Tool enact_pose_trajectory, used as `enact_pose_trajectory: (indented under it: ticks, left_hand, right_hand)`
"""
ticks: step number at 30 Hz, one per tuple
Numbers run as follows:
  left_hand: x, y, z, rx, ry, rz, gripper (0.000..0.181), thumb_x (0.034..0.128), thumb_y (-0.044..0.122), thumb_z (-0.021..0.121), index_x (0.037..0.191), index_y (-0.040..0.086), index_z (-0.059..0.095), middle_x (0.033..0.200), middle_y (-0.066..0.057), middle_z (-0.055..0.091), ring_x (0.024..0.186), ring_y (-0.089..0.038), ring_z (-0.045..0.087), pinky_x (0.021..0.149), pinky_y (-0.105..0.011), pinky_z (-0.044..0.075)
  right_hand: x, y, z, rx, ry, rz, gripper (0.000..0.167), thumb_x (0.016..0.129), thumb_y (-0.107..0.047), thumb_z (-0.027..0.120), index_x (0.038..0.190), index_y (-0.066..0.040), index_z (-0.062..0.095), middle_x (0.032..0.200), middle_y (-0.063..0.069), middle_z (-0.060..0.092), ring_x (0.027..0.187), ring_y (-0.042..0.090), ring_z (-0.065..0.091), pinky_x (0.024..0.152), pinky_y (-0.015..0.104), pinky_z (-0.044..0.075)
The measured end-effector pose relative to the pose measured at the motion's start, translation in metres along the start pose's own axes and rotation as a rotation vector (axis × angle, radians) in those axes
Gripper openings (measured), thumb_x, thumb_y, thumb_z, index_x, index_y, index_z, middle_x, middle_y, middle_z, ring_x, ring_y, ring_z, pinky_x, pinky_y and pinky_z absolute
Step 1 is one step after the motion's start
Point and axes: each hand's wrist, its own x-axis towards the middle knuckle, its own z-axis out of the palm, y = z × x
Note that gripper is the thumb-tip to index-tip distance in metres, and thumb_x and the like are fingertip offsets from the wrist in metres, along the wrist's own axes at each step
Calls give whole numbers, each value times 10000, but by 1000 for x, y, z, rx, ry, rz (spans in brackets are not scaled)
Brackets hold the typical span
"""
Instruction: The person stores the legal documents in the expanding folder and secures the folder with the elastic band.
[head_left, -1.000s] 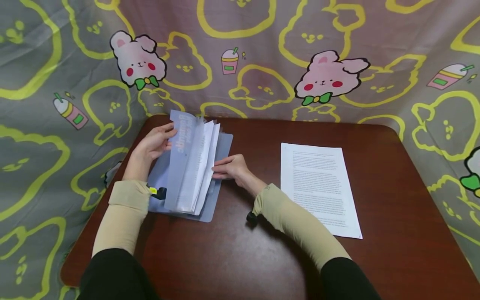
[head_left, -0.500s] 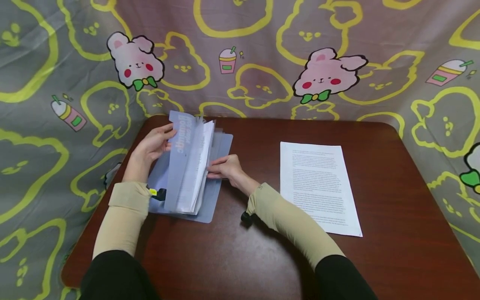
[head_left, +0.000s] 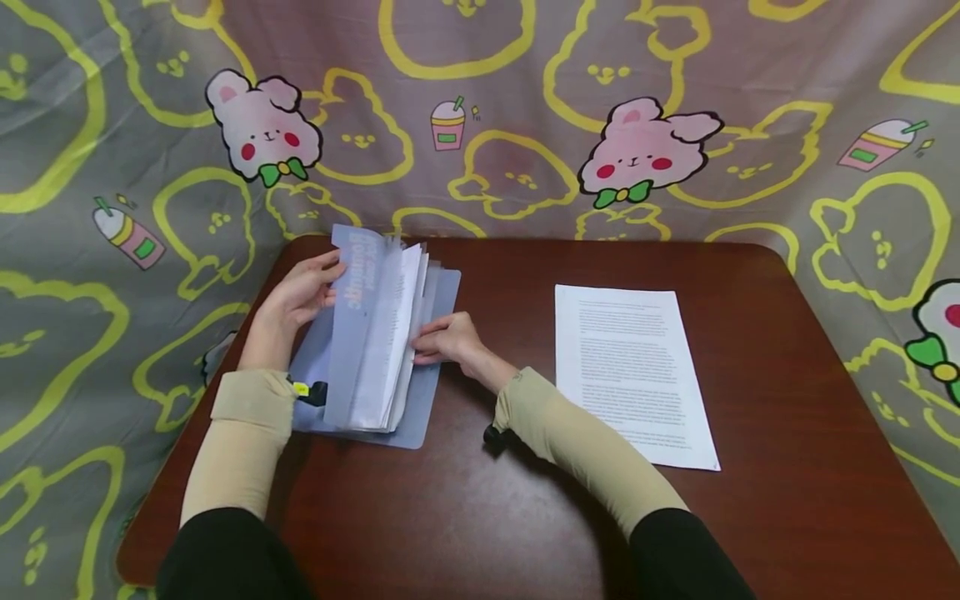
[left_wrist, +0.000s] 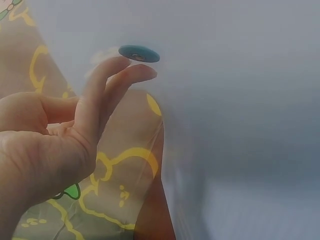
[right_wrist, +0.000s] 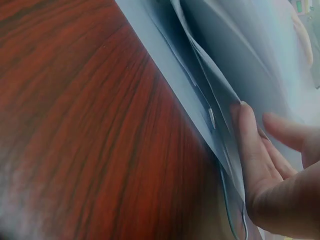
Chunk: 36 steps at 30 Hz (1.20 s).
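On the brown tabletop (head_left: 450,517), printed paper (head_left: 618,371) lies to the right. Left of it, the right hand (head_left: 450,340) touches pages (head_left: 384,358) in the blue folder (head_left: 423,408), thumb a bit away from the fingers. The left hand (head_left: 296,290) holds up the cover (head_left: 347,342). Behind hangs a bunny curtain (head_left: 517,108)

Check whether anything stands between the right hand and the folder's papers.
Nothing visible does: the right hand touches the papers at their edge, and the raised cover is on their far side, by the left hand.
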Motion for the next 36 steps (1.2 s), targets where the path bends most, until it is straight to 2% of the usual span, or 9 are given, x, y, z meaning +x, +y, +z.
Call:
enact_pose_trajectory:
  ticks: [5, 9, 14, 19, 23, 26, 32, 33, 36]
  left_hand:
    - [1, -1, 1, -2, -7, 2, 712, 1186, 164, 454, 1784, 131, 68, 957, 75, 724, 523, -52, 573, 485, -181, 499]
    - [0, -2, 0, 0, 0, -2, 718, 1186, 169, 453, 1785, 141, 57, 970, 83, 726, 518, -54, 559, 488, -189, 503]
    - [0, -2, 0, -7, 2, -12, 720, 1186, 170, 451, 1786, 156, 54, 966, 76, 735, 517, -62, 572, 491, -195, 511]
    - [0, -1, 0, -1, -2, -8, 727, 1188, 169, 444, 1786, 152, 32, 958, 76, 730, 519, -58, 571, 495, -188, 512]
    - [-1, 0, 0, 10, 3, 1, 721, 1186, 173, 450, 1786, 145, 51, 951, 78, 726, 521, -55, 566, 496, -183, 516]
    - [-1, 0, 0, 6, -2, 3, 713, 1185, 175, 453, 1786, 144, 69, 955, 74, 730, 530, -58, 577, 497, -187, 513]
    - [-2, 0, 0, -23, -22, -4, 718, 1185, 169, 451, 1786, 142, 58, 962, 63, 741, 552, -68, 622, 509, -198, 528]
    - [-2, 1, 0, -27, -23, -6, 716, 1185, 170, 451, 1786, 143, 61, 962, 63, 745, 556, -70, 630, 511, -200, 535]
    - [-3, 1, 0, -30, -22, -6, 711, 1187, 171, 444, 1786, 148, 63, 959, 63, 751, 557, -73, 644, 515, -203, 547]
  right_hand:
    - [-5, -1, -8, -52, -95, -13, 352, 969, 82, 775, 1286, 201, 680, 1208, 414, 735, 706, 191, 806, 805, 384, 705]
    - [-10, -1, -18, -68, -137, -38, 342, 1001, 34, 759, 1308, 170, 696, 1266, 390, 730, 782, 189, 815, 842, 398, 703]
    - [-20, -5, -34, -81, -135, -89, 362, 1021, 31, 725, 1349, 175, 672, 1276, 406, 721, 831, 194, 806, 900, 448, 695]
    - [-29, -8, -48, -140, -86, -142, 406, 1016, 27, 733, 1392, 163, 655, 1300, 375, 727, 904, 210, 816, 958, 472, 678]
    - [-37, -9, -57, -276, -7, -188, 438, 1009, -43, 779, 1414, 89, 681, 1351, 278, 750, 1123, 263, 805, 1027, 422, 654]
    - [-42, -10, -64, -383, 34, -205, 494, 1009, -120, 801, 1464, 23, 672, 1465, 214, 711, 1331, 312, 725, 1106, 408, 609]
    - [-50, -8, -79, -504, 29, -252, 669, 1013, -221, 796, 1604, -30, 547, 1648, 192, 562, 1563, 362, 516, 1290, 527, 441]
    - [-51, -7, -83, -543, 30, -264, 701, 1016, -257, 790, 1627, -45, 520, 1676, 183, 532, 1590, 360, 480, 1309, 544, 410]
    - [-43, 3, -100, -731, 65, -321, 815, 1027, -499, 743, 1687, -122, 449, 1745, 165, 440, 1648, 367, 383, 1343, 567, 343]
